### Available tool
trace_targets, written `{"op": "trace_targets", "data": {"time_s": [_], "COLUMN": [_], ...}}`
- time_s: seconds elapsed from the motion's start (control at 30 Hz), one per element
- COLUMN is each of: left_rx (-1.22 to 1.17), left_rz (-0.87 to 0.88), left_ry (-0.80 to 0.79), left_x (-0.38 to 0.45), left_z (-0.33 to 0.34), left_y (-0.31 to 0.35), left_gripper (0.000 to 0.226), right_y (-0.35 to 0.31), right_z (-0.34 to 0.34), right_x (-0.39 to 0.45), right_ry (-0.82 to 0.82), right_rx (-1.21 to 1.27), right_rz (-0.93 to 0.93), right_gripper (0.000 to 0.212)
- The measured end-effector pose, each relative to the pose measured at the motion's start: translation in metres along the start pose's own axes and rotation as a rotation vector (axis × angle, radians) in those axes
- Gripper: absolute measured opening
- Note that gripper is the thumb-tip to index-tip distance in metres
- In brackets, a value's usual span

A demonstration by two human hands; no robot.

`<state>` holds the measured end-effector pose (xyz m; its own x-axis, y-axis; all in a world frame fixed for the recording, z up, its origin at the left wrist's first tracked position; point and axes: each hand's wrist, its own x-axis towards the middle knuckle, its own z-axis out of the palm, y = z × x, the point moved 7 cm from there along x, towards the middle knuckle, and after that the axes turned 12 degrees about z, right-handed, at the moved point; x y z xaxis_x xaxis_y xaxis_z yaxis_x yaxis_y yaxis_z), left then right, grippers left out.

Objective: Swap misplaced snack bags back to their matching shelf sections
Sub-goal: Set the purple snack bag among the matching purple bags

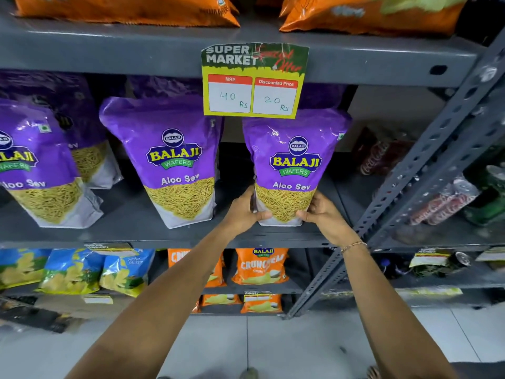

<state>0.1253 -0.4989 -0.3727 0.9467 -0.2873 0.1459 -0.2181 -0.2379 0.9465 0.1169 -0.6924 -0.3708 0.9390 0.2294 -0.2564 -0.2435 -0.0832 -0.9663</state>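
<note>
A purple Balaji Aloo Sev bag (293, 162) stands upright at the right end of the middle shelf (136, 233). My left hand (244, 212) grips its lower left corner and my right hand (323, 214) grips its lower right corner. Two more purple Aloo Sev bags, one (175, 160) in the middle and one (35, 165) at the left, stand on the same shelf, with others behind them. Orange bags (125, 9) lie on the shelf above. Orange Crunchex bags (261, 266) and blue-and-yellow bags (73, 270) sit on the shelf below.
A price tag (252, 80) hangs from the upper shelf edge, just above the held bag. A slanted grey perforated shelf post (426, 170) runs along the right. Soda cans and bottles (448, 203) fill the neighbouring rack. Tiled floor (273, 346) lies below.
</note>
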Motion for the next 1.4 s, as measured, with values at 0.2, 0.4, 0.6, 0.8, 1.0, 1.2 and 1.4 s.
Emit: {"op": "trace_targets", "data": {"time_s": [0.2,0.4,0.6,0.8,1.0,1.2,1.4], "left_rx": [-0.003,0.109,0.355,0.332,0.313,0.508,0.158], "left_rz": [-0.006,0.010,0.022,-0.069,-0.426,-0.289,-0.158], "left_ry": [-0.013,-0.022,0.056,0.245,0.186,0.234,0.287], "left_x": [0.000,-0.009,-0.037,-0.094,-0.137,-0.118,-0.102], "left_z": [0.001,0.002,-0.012,-0.086,-0.148,-0.191,-0.195], "left_y": [-0.003,0.008,0.025,0.012,-0.041,-0.044,-0.048], "left_gripper": [0.077,0.081,0.050,0.022,0.037,0.093,0.066], "right_y": [0.002,0.010,0.000,-0.045,-0.030,-0.012,-0.006], "right_z": [0.001,-0.002,0.027,0.143,0.203,0.209,0.212], "right_x": [0.001,-0.002,-0.055,-0.060,0.023,0.063,0.054], "right_ry": [-0.006,0.027,0.753,0.437,0.068,-0.069,0.141], "right_rx": [0.026,-0.008,0.172,-0.138,-0.200,-0.345,-0.334], "right_rz": [-0.007,0.045,-0.195,-0.446,-0.063,0.028,0.006], "right_gripper": [0.057,0.075,0.045,0.020,0.066,0.085,0.065]}}
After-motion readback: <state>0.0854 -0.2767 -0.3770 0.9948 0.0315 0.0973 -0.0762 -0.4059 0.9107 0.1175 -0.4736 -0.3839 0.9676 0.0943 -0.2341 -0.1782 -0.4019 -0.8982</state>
